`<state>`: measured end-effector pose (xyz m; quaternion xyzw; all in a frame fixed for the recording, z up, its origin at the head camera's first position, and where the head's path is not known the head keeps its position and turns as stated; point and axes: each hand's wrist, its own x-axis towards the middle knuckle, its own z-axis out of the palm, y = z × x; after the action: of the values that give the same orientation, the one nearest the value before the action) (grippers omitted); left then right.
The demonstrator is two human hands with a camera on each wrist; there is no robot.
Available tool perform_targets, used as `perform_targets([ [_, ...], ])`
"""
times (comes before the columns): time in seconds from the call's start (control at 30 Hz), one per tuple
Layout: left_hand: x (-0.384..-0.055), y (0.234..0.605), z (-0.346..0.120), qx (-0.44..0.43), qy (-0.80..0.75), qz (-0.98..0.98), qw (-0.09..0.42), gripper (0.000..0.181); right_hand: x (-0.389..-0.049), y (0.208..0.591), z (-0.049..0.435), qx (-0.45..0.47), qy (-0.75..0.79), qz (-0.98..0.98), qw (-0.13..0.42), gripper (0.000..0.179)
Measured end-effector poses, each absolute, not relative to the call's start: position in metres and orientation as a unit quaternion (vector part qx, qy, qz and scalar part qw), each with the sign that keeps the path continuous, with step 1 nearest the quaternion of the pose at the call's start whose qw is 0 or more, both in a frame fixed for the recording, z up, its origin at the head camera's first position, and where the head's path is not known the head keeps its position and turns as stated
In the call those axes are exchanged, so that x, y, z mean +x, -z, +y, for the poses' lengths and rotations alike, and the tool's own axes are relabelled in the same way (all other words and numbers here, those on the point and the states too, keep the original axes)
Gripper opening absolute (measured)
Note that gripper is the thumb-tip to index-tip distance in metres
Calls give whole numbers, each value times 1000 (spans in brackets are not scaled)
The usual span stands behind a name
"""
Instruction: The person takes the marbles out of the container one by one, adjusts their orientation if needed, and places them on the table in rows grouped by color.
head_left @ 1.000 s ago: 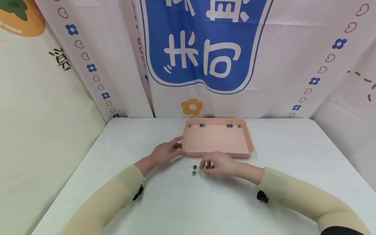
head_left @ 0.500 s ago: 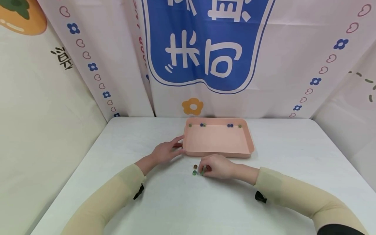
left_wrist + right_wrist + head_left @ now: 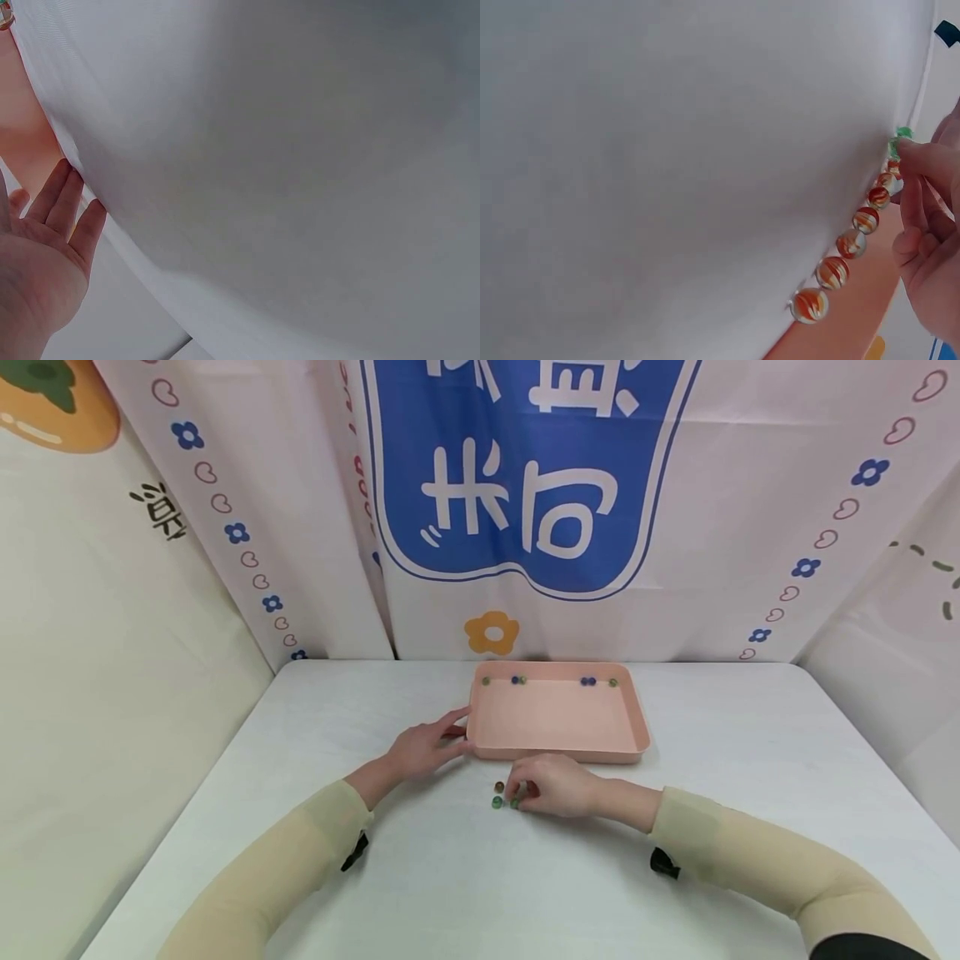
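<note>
My right hand (image 3: 558, 786) is low over the white table just in front of a pink tray (image 3: 558, 722). Its thumb and forefinger pinch a green marble (image 3: 514, 804). To the left of that lies another green marble (image 3: 497, 802), with a reddish-brown marble (image 3: 499, 786) behind it. The right wrist view shows several orange-and-white swirled marbles (image 3: 832, 273) lined up on the cloth beside the fingers; the hand covers most of them in the head view. My left hand (image 3: 422, 750) rests with spread, straight fingers against the tray's left side.
Along the tray's far inner edge sit several blue and green marbles, among them a blue pair (image 3: 588, 681) and a single green marble (image 3: 486, 681) at the left corner. A printed cloth curtain (image 3: 570, 635) hangs directly behind the table (image 3: 450, 877).
My right hand has shifted slightly toward me, bringing the green marble nearer and level with the other green one. My left hand has stayed against the tray.
</note>
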<state>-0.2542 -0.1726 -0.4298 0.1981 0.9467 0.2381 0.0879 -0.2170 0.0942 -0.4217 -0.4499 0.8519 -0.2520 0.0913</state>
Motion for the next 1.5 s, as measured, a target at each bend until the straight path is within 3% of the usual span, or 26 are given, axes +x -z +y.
perform_targets([
  [0.2, -255, 430, -171, 187, -237, 949, 95, 73, -220, 400, 101, -422, 263, 862, 97, 17],
  [0.43, -256, 431, -172, 192, -241, 947, 91, 72, -234, 380, 113, -435, 284, 854, 35, 12],
  [0.63, -255, 429, -173, 191, -243, 947, 92, 71, -253, 365, 122, -418, 294, 860, 12, 12],
  [0.93, -255, 431, -172, 183, -238, 949, 93, 71, -293, 348, 127, -320, 303, 893, 85, 14],
  [1.2, -255, 431, -172, 191, -235, 949, 88, 71, -337, 342, 125, -322, 279, 903, 54, 13],
  [1.5, -254, 431, -173, 192, -232, 950, 87, 71, -369, 344, 114, -274, 279, 915, 96, 11],
])
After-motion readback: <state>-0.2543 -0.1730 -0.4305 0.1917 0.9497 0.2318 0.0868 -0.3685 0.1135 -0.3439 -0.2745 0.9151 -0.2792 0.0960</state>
